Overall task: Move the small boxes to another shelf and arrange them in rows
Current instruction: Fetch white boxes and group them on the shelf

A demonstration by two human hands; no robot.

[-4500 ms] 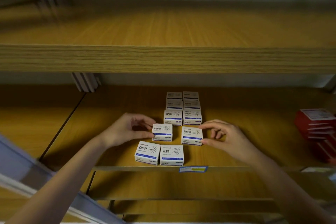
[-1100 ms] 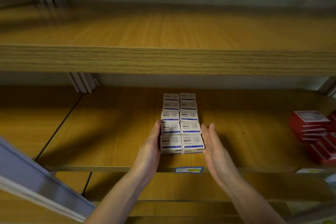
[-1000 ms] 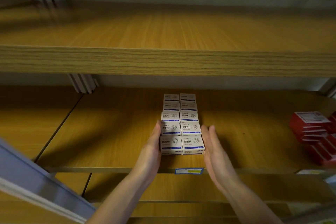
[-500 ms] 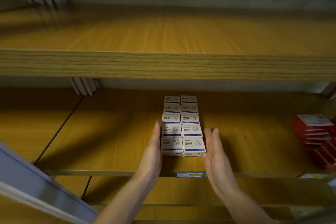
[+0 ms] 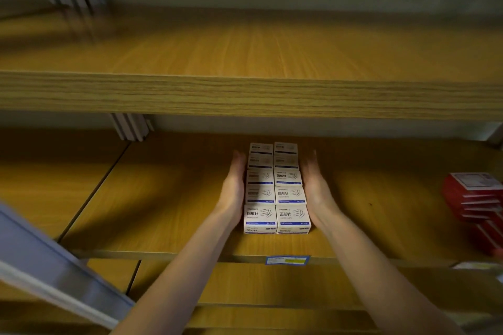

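Several small white boxes with blue stripes (image 5: pixel 276 190) stand in two tight rows running front to back on the middle wooden shelf (image 5: pixel 163 212). My left hand (image 5: pixel 234 187) lies flat along the left side of the block, fingers straight and pointing to the back. My right hand (image 5: pixel 314 185) lies flat along the right side in the same way. Both palms touch the boxes' sides. The rear boxes sit in shadow.
A stack of red boxes (image 5: pixel 473 198) stands at the right end of the same shelf. The upper shelf (image 5: pixel 245 95) overhangs close above. A blue price label (image 5: pixel 287 260) sticks to the shelf's front edge. A grey metal bar (image 5: pixel 54 275) crosses the lower left.
Both hands have slid further back along the sides of the block, from the front boxes toward the rear ones. Earlier, the front boxes were loose and apart; now all sit together.
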